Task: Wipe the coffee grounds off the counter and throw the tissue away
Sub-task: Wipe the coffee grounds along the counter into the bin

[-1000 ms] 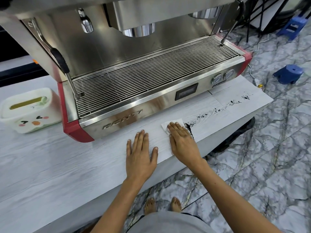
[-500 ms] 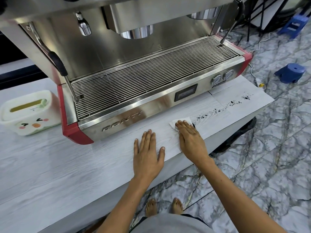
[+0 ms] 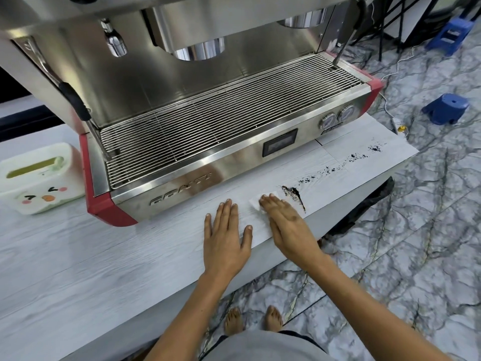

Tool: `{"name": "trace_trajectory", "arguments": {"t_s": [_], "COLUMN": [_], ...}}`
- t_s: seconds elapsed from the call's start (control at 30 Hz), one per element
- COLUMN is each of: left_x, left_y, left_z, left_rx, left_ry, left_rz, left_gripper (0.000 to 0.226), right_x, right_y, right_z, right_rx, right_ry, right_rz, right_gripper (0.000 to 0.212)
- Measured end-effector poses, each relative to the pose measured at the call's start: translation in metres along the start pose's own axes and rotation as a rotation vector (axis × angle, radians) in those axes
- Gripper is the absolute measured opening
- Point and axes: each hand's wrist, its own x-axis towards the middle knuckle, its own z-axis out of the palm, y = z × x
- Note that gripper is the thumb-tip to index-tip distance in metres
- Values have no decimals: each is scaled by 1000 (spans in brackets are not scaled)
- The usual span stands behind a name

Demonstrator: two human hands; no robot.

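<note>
Pressing tissue (image 3: 256, 203) under my right hand (image 3: 287, 227), fingers straight and together, beside the coffee grounds (image 3: 295, 194); left hand (image 3: 226, 238) flat, fingers spread, on the counter (image 3: 104, 256).

White tissue (image 3: 256, 203) lies flat on the pale wood-grain table (image 3: 104, 256), mostly covered, with dark coffee grounds (image 3: 295, 194) heaped just right of it and trailing in specks toward the far right corner.
</note>
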Motion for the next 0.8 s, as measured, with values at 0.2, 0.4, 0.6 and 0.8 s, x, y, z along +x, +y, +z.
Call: {"name": "trace_trajectory", "arguments": {"t_s": [0.2,0.4,0.6,0.8], "left_x": [5,5,6,7], "left_y": [6,6,13,19], "left_z": [4,7,11,12], "left_rx": [2,17,22,27], "left_ry": [5,24,49,67], "left_rz": [-6,-23,-63,-104], "left_gripper": [69,68,69,69], "right_x": [-14,-12,-8,-5], "right_y": [3,14,31,42], "right_z": [11,4,-6,-12], "right_rx": [-88,-112,-87,-58], "right_ry": [-23,-44,-53,-56], "right_rz": [22,7,-11,-46], "right_gripper": [45,42,42,40]}}
